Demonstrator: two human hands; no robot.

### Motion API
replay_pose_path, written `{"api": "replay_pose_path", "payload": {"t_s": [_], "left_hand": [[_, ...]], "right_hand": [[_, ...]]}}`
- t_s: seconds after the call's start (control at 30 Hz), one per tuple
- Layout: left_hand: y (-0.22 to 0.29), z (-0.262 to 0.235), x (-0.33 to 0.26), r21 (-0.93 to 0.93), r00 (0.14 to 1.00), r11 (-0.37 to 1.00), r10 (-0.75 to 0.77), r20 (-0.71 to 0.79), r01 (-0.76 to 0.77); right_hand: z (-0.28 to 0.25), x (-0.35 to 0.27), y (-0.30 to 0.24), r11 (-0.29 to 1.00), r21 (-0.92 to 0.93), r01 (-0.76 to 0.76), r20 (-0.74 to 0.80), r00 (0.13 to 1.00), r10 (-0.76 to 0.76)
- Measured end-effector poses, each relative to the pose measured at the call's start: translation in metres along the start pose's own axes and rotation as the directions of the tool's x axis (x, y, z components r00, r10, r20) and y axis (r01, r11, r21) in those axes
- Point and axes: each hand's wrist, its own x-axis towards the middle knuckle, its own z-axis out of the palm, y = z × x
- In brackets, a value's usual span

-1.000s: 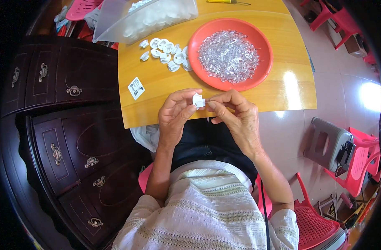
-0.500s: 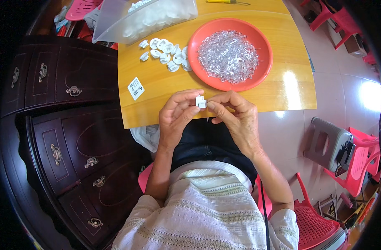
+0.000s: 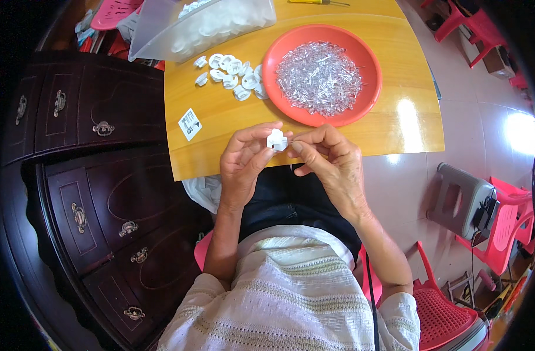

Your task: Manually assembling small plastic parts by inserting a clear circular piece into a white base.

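At one table (image 3: 402, 76), two hands (image 3: 242, 161) (image 3: 337, 161) pinched on one white piece (image 3: 275, 140), one clear pin (image 3: 291, 141)

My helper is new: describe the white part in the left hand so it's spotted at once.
At the near edge of the yellow table, find the left hand. It holds the white part. Unlike the similar white pieces lying left of the red bowl, this one is held.

The fitting (image 3: 276, 138) is white — the bowl (image 3: 370, 76) red, shirt (image 3: 294, 286) striped.
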Motion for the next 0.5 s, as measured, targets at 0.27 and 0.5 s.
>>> {"api": "replay_pose_path", "payload": {"t_s": [0.27, 0.5], "left_hand": [[0.0011, 0.0029, -0.0017, -0.074, 0.998, 0.996, -0.051, -0.039, 0.048], [0.0019, 0.0047, -0.0015, -0.088, 0.998, 0.995, -0.047, -0.047, 0.043]], "right_hand": [[0.0028, -0.002, -0.0013, 0.992, -0.085, 0.097, -0.022, 0.995, -0.1], [0.0033, -0.0016, 0.0022, 0.979, -0.135, 0.152, -0.031, 0.987, -0.158]]}}
